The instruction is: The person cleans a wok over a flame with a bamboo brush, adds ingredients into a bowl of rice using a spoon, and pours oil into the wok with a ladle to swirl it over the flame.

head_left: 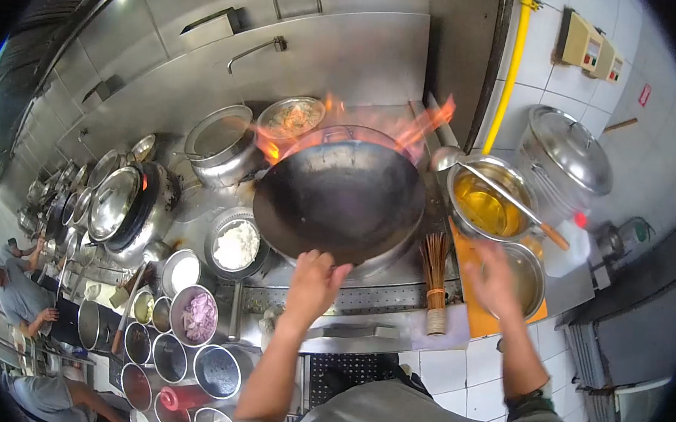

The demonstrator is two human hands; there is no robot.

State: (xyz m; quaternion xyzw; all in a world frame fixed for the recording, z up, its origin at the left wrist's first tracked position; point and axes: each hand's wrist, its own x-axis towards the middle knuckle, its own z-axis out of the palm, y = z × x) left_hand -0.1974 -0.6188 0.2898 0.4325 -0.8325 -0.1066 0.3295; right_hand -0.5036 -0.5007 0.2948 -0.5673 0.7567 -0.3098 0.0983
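Flames rise around the far rim of a dark wok, which sits tilted at the stove's centre. The left hand is clamped on the wok's near rim. The right hand, blurred, has its fingers spread apart and holds nothing; it is over or beside a metal bowl on an orange board. Just beyond stands a basin of yellow liquid, a wooden-handled utensil across it. Between wok and board is a bristle brush. Left of the wok, a pan holds white food; nearer, a bowl holds chopped purple pieces. Markings on the far-right wall boxes are too small to read. People stand at far left.
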